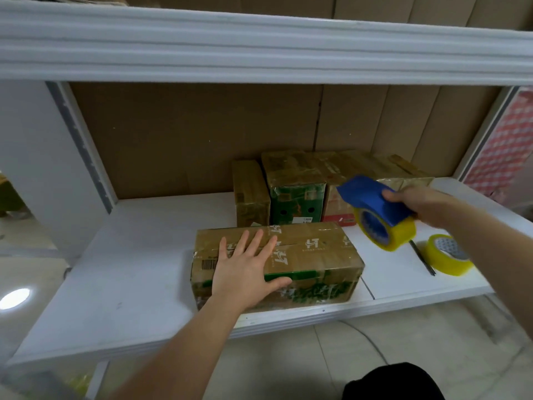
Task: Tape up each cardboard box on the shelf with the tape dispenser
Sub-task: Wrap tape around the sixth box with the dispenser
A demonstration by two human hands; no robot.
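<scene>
Left hand (246, 267) flat, fingers spread on front cardboard box (311, 255), right hand (421, 204) gripping tape dispenser (377, 209) above its right end

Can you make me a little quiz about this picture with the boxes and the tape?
1. True or false: the left hand lies flat on the front cardboard box.
2. What does the right hand hold?
A) scissors B) blue tape dispenser C) marker
3. Fill in: a spare yellow tape roll lies on the white ____.

Key: 1 true; 2 B; 3 shelf.
</scene>
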